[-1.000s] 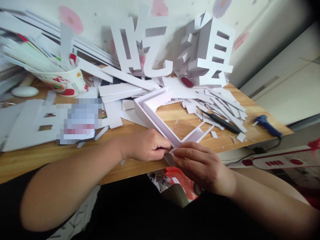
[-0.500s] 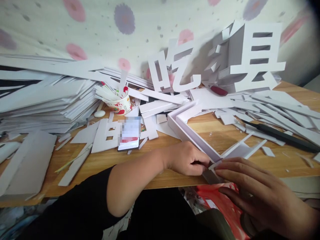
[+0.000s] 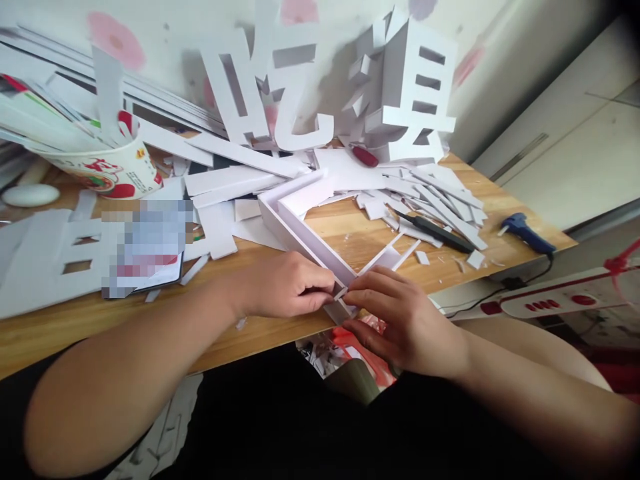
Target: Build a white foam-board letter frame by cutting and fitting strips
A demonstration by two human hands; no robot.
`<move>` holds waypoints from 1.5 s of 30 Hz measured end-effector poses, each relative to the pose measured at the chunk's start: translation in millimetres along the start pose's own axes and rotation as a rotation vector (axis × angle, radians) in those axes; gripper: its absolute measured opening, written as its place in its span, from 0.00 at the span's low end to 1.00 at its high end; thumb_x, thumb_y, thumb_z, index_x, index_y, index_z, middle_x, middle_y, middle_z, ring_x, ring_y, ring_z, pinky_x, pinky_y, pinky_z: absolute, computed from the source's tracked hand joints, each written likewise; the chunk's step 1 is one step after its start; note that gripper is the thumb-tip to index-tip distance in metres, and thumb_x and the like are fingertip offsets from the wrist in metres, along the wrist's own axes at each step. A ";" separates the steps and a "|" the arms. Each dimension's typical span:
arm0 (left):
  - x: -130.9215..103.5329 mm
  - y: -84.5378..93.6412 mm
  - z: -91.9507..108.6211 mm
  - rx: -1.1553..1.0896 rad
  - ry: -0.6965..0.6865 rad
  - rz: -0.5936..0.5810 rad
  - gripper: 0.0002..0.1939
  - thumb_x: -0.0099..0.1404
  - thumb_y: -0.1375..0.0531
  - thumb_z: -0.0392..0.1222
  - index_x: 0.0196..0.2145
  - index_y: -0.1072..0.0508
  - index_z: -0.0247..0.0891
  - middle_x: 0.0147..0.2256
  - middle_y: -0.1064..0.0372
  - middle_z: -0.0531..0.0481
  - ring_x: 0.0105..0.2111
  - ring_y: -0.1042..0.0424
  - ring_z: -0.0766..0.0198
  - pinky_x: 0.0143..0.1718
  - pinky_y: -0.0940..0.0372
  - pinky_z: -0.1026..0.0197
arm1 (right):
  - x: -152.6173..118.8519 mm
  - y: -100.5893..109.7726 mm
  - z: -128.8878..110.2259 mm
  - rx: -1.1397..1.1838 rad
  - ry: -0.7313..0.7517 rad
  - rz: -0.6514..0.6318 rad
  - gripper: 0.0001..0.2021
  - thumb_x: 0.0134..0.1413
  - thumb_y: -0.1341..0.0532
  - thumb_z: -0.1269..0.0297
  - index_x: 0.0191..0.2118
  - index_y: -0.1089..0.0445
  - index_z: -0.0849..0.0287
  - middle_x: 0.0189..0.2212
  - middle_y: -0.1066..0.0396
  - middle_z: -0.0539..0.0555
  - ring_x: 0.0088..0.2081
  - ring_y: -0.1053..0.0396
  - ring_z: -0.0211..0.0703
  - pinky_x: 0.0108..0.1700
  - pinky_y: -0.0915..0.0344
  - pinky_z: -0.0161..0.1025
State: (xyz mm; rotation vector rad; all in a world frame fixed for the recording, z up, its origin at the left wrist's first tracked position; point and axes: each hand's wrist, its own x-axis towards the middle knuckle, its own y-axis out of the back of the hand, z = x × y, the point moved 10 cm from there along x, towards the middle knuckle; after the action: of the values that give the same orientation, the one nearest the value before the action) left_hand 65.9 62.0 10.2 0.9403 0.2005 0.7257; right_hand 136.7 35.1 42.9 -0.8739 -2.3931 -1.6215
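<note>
A hollow white foam-board character [image 3: 310, 233] lies on the wooden table, its thin side walls standing up and its near corner at the table's front edge. My left hand [image 3: 285, 287] is closed at that corner, fingers curled and pressed against the outside of the wall. From the other side my right hand [image 3: 400, 313] grips the same corner, with its fingers on top and the thumb underneath. The two hands nearly meet there, and their fingertips partly cover the joint.
Behind stand finished foam-board characters [image 3: 425, 100]. Around lie white offcuts [image 3: 445, 200], a black-handled cutter [image 3: 435, 230], a blue glue gun [image 3: 527, 233], a red oval object [image 3: 365, 156], a phone [image 3: 155, 260] and a paper cup [image 3: 115, 170] of strips. A red bag [image 3: 360, 347] hangs below the edge.
The view has swung to the right and tilted, bringing the glue gun and a white cabinet into sight. Both hands remain at the same corner of the foam-board character.
</note>
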 end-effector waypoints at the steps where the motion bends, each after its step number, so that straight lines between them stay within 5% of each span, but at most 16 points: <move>1: -0.2 -0.8 -0.3 0.003 0.005 -0.006 0.07 0.64 0.46 0.33 0.32 0.28 0.38 0.27 0.29 0.54 0.27 0.33 0.69 0.30 0.42 0.68 | 0.5 0.3 -0.8 0.003 0.007 0.005 0.04 0.60 0.40 0.70 0.39 0.33 0.65 0.37 0.32 0.58 0.37 0.36 0.47 0.38 0.37 0.44; 20: 2.2 0.0 8.2 0.029 -0.056 0.041 0.10 0.63 0.47 0.29 0.25 0.35 0.36 0.22 0.37 0.56 0.23 0.38 0.72 0.25 0.45 0.70 | -0.2 -1.8 -5.0 0.009 0.088 0.012 0.04 0.58 0.42 0.78 0.33 0.31 0.69 0.36 0.32 0.62 0.36 0.37 0.46 0.37 0.38 0.42; 33: 1.3 -1.6 4.2 -0.018 -0.030 0.041 0.08 0.64 0.46 0.30 0.28 0.30 0.35 0.24 0.32 0.54 0.24 0.34 0.72 0.27 0.43 0.71 | 0.2 -2.7 -3.9 0.035 0.084 0.029 0.04 0.56 0.43 0.79 0.33 0.31 0.69 0.35 0.31 0.60 0.36 0.37 0.45 0.37 0.37 0.41; 45: 4.2 -7.6 -12.7 -0.130 0.138 -0.095 0.08 0.63 0.43 0.30 0.32 0.24 0.38 0.28 0.26 0.56 0.29 0.29 0.72 0.32 0.39 0.72 | -4.4 -2.9 3.2 0.065 0.099 -0.089 0.05 0.64 0.40 0.67 0.40 0.33 0.65 0.41 0.33 0.59 0.41 0.36 0.46 0.43 0.37 0.42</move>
State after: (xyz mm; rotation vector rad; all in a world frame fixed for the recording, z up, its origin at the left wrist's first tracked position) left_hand 66.8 70.3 -2.7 0.7526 0.3135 0.7081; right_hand 139.5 35.4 37.5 -0.6693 -2.4326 -1.5681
